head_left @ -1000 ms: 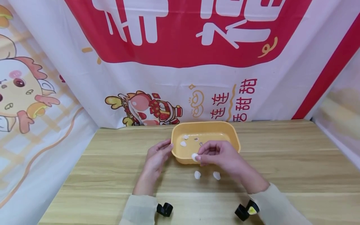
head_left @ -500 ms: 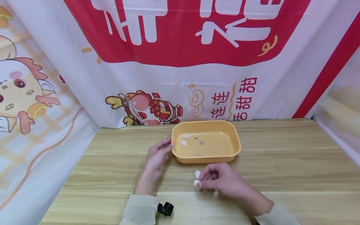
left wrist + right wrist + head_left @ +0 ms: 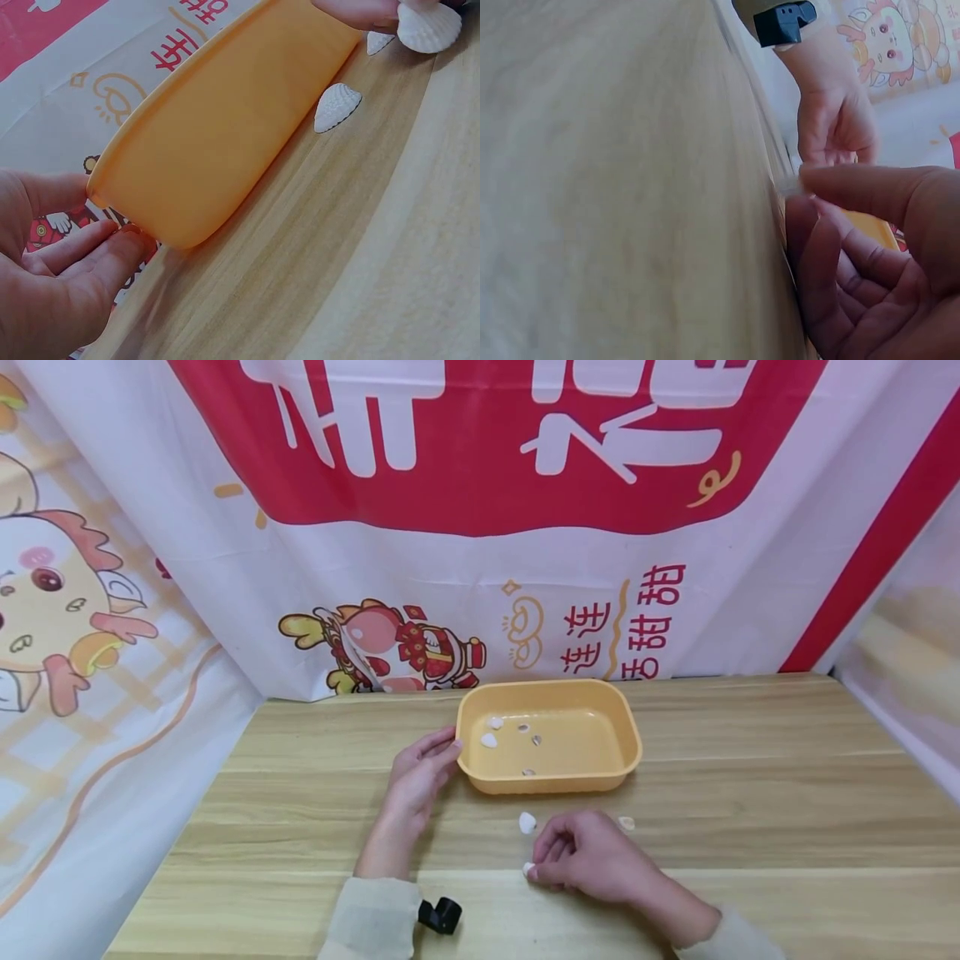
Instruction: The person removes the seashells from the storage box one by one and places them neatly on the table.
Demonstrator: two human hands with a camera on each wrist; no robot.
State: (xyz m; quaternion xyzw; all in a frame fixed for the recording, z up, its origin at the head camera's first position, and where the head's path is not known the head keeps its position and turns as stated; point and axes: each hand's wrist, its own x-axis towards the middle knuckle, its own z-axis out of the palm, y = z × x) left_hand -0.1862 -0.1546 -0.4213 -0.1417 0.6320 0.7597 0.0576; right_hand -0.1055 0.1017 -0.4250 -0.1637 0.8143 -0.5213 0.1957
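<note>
A yellow plastic tray (image 3: 551, 783) stands against the back curtain. My left hand (image 3: 417, 783) holds its left end, with the thumb at the rim; in the left wrist view the left fingers (image 3: 112, 259) reach under the lip. My right hand (image 3: 592, 860) pinches a white seashell (image 3: 528, 870) between thumb and fingertips, low over the table in front of the tray. The ribbed held shell (image 3: 429, 28) shows at the top of the left wrist view. Another white shell (image 3: 527, 822) lies between tray and right hand, and one more shell (image 3: 627, 823) is behind that hand.
Inside the tray, at its left, are two pale shells (image 3: 489, 741) and several small brownish pieces (image 3: 536, 740). The wooden table (image 3: 300, 843) carries everything. Printed curtain (image 3: 510, 560) hangs close behind the tray. A black device (image 3: 441, 916) sits at the left wrist.
My right hand has drawn back from over the tray to the table nearer me, still pinching a shell. The left hand and the tray have stayed put.
</note>
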